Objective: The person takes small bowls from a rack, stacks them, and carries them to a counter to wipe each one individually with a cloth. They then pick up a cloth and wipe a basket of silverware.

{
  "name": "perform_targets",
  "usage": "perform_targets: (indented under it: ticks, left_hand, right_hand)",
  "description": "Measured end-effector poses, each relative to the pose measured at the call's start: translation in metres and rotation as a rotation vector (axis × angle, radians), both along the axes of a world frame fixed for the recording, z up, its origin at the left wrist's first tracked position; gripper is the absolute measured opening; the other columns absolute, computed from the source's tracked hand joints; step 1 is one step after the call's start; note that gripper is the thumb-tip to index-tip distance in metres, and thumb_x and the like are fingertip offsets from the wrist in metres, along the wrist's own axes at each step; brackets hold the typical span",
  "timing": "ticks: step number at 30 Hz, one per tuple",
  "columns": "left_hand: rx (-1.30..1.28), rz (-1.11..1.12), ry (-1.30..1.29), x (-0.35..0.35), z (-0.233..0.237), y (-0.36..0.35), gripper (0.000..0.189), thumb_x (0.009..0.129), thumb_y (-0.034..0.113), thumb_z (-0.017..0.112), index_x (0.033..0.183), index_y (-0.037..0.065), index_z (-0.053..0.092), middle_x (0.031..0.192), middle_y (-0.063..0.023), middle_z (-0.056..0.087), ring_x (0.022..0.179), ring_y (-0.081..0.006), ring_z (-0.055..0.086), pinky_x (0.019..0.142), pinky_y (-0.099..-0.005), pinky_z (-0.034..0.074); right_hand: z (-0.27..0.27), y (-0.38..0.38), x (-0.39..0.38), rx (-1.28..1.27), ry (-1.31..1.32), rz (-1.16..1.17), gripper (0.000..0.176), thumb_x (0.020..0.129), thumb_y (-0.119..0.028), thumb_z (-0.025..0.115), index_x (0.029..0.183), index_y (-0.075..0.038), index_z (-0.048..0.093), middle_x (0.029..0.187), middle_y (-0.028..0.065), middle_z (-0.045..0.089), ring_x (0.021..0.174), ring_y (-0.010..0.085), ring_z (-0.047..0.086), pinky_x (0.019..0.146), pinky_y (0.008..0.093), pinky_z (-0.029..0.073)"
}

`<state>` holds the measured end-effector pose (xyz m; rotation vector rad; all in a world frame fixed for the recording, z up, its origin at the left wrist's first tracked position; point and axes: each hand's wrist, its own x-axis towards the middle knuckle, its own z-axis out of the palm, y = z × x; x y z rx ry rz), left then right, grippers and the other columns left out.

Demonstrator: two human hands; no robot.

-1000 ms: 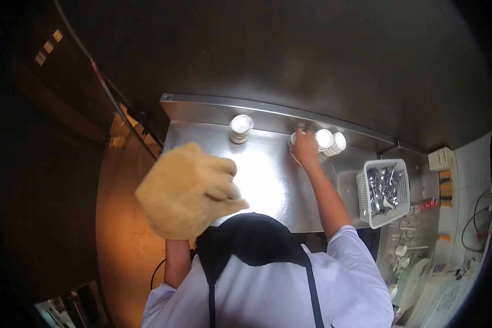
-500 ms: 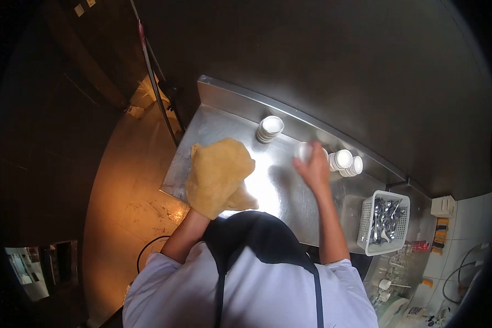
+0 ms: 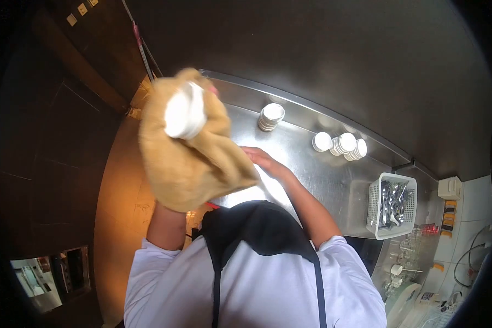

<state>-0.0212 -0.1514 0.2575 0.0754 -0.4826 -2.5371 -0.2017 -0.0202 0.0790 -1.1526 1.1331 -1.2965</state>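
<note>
A tan cloth (image 3: 188, 164) hangs over my left hand (image 3: 202, 90), raised above the left end of the steel counter (image 3: 311, 186). White bowls (image 3: 186, 112), blurred by motion, sit in the cloth, and my left hand closes round them through it; most of its fingers are hidden. My right hand (image 3: 262, 159) is at the cloth's right edge, its fingertips partly hidden behind the fabric. Behind it on the counter stands a stack of white bowls (image 3: 271, 116). Farther right are a white bowl (image 3: 322, 142) and two more stacks (image 3: 343, 144).
A white plastic basket (image 3: 373, 210) of metal cutlery stands at the counter's right. Glasses (image 3: 407, 249) are beyond it, near a white box (image 3: 450, 188) on the wall side. A raised steel ledge (image 3: 300, 101) runs along the back.
My left hand has lifted with the cloth, and white bowls now show in it. My right hand has moved left from the bowls at the right to the cloth's edge.
</note>
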Motion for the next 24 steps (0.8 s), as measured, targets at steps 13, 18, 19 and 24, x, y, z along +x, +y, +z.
perform_targets:
  ticks: [13, 18, 19, 24]
  left_hand:
    - [-0.254, 0.872, -0.572, 0.177, -0.090, -0.158, 0.034, 0.103, 0.029, 0.063, 0.128, 0.006, 0.059, 0.117, -0.0064, 0.065, 0.112, -0.0188, 0.064, 0.099, -0.0321, 0.052]
    - [-0.137, 0.957, -0.810, 0.243, -0.167, -0.149, 0.034, 0.102, 0.027, 0.064, 0.128, 0.006, 0.058, 0.117, -0.0065, 0.065, 0.111, -0.0190, 0.064, 0.097, -0.0319, 0.052]
    - [-0.119, 0.972, -0.840, 0.253, -0.174, -0.145, 0.034, 0.102, 0.026, 0.064, 0.128, 0.006, 0.058, 0.117, -0.0066, 0.065, 0.111, -0.0191, 0.064, 0.097, -0.0318, 0.052]
    - [-0.126, 1.047, -0.924, 0.279, -0.177, -0.132, 0.033, 0.102, 0.024, 0.064, 0.128, 0.006, 0.057, 0.116, -0.0067, 0.065, 0.111, -0.0193, 0.064, 0.096, -0.0316, 0.052]
  right_hand:
    - [-0.085, 0.018, 0.056, 0.221, 0.484, 0.280, 0.048, 0.091, -0.033, 0.077, 0.130, -0.008, 0.062, 0.158, 0.0186, 0.043, 0.147, 0.0349, 0.040, 0.121, 0.0439, 0.034]
    - [-0.089, -0.023, 0.070, 0.003, 0.814, -0.053, 0.091, 0.082, -0.046, 0.082, 0.150, 0.001, 0.044, 0.155, 0.0216, 0.044, 0.138, 0.0380, 0.050, 0.113, 0.0447, 0.044]
    - [-0.083, -0.037, 0.073, 0.008, 0.784, -0.005, 0.092, 0.082, -0.046, 0.081, 0.152, -0.003, 0.042, 0.155, 0.0216, 0.044, 0.138, 0.0396, 0.051, 0.112, 0.0458, 0.045]
    - [-0.100, -0.092, 0.096, -0.114, 1.120, 0.219, 0.050, 0.087, -0.033, 0.074, 0.127, -0.006, 0.062, 0.144, 0.0167, 0.053, 0.120, 0.0369, 0.061, 0.097, 0.0451, 0.054]
